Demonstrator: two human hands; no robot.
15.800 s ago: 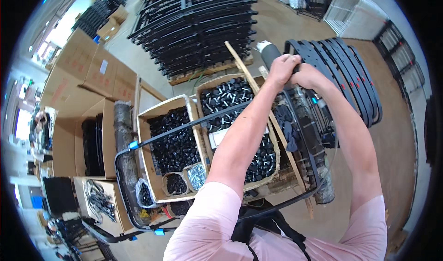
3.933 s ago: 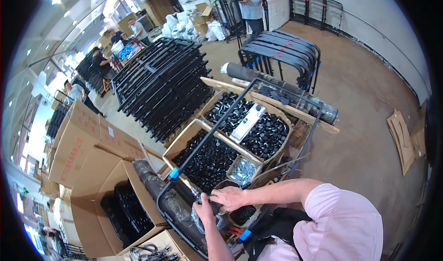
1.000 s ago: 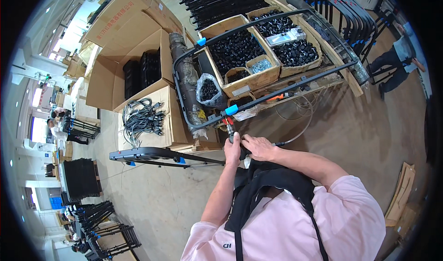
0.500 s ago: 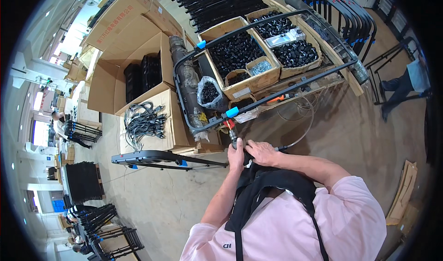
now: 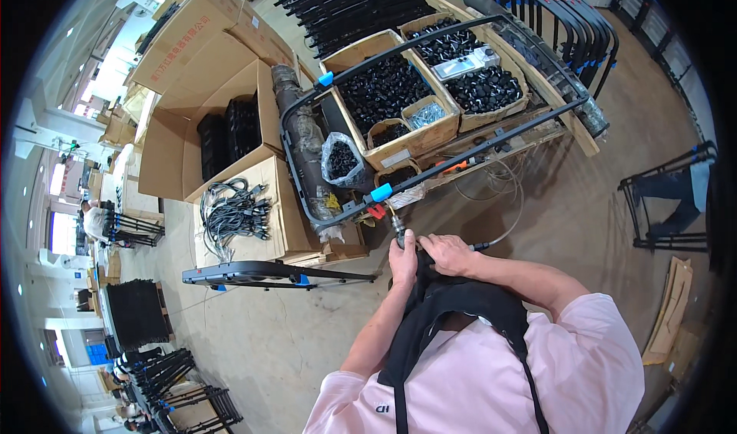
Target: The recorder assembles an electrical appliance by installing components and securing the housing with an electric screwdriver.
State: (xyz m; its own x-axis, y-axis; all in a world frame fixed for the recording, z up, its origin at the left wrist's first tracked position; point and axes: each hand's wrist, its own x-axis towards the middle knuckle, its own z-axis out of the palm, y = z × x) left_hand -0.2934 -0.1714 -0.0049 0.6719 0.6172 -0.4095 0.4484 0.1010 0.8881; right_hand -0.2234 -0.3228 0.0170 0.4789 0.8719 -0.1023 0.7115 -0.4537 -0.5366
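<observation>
Both of my hands are closed around an air drill [image 5: 400, 234], close in front of my body. My left hand [image 5: 403, 259] wraps its front part, with the thumb along the metal chuck. My right hand [image 5: 448, 254] grips the rear, which it mostly hides. The thin bit points away from me, towards a black tubular frame [image 5: 453, 163] with blue pieces [image 5: 381, 193] on it. A small red part [image 5: 376, 212] shows by the frame's near bar, beside the bit. The frame lies slanted across the workbench, over boxes of black parts [image 5: 384, 88].
A hose [image 5: 516, 230] runs from the drill to the bench. Cables [image 5: 234, 211] lie on a carton left of it, by an open cardboard box [image 5: 207, 130]. Another black frame [image 5: 269, 271] juts out at left. At right, a person [image 5: 679, 196] is by a frame.
The drill and both hands have shifted slightly right relative to the frame. The bit now stands a little apart from the red part. The person at right has moved with the frame there.
</observation>
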